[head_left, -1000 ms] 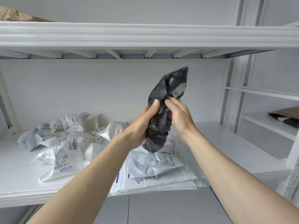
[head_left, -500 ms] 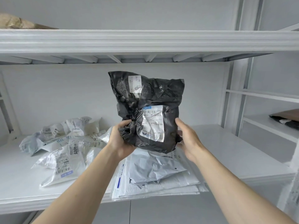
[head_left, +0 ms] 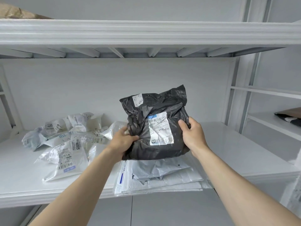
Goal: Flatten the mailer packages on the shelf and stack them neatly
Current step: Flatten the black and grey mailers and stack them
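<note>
A crumpled black mailer (head_left: pixel 143 144) with a white shipping label faces me, spread out and tilted over the stack of flattened white mailers (head_left: pixel 159 178) at the shelf's front edge. My left hand (head_left: pixel 121 142) grips its lower left edge, thumb curled over the plastic. My right hand (head_left: pixel 192 136) holds its right edge, thumb on the front. Its bottom edge is at or just above the stack; contact is unclear. A pile of crumpled white and clear mailers (head_left: pixel 65 141) lies on the white shelf (head_left: pixel 228 144) to the left.
The shelf above (head_left: pixel 146 32) overhangs close over the work area, with brown paper (head_left: pixel 17 13) on its left end. A side shelf on the right holds a brown and black package (head_left: pixel 290 116). Bare shelf surface lies right of the stack.
The black mailer went from a bunched roll held high to spread open, then came down toward the white stack. Both hands shifted to its side edges.
</note>
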Tool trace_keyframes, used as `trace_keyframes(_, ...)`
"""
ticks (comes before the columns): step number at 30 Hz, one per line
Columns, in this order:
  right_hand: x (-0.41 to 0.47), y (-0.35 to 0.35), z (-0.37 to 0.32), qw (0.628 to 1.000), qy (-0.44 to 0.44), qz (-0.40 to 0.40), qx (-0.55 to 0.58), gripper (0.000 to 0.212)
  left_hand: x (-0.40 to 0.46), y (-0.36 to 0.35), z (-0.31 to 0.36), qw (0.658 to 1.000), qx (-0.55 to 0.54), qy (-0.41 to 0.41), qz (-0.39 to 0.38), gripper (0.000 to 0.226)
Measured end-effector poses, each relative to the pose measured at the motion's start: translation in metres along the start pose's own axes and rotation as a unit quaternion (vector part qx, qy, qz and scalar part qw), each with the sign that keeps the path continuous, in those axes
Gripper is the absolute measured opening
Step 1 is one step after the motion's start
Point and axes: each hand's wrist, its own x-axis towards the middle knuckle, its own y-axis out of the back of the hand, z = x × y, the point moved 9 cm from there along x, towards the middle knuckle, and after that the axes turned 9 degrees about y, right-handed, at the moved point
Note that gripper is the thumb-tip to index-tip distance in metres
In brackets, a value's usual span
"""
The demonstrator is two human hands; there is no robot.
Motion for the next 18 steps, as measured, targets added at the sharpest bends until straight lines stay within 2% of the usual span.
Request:
trace_keyframes(4,0.002,-0.005,0.017,0.999,-0.017,0.001,-0.032,0.035,0.008,0.015,0.007,0.997,-0.041,-0.031,0.066,0.032)
trace_keyframes(7,0.009,-0.016,0.043,0.996,-0.087,-0.011,-0.023,0.03,0.013,0.017,0.007,0.996,-0.037,-0.016,0.082,0.029)
trace_keyframes(11,0.003,-0.021,0.081,0.983,-0.158,-0.07,-0.06,0.023,0.019,0.026,-0.013,0.983,0.131,-0.011,0.13,0.038)
trace_keyframes(14,-0.012,-0.019,0.102,0.967,-0.183,-0.133,-0.12,0.023,0.03,0.02,-0.048,0.969,0.23,0.027,0.091,0.054)
trace_keyframes(16,-0.017,-0.018,0.108,0.953,-0.185,-0.177,-0.159,0.031,0.034,0.018,-0.058,0.96,0.266,0.05,0.075,0.059)
trace_keyframes(18,-0.014,-0.015,0.108,0.951,-0.184,-0.185,-0.167,0.037,0.04,0.023,-0.055,0.962,0.253,0.056,0.084,0.062)
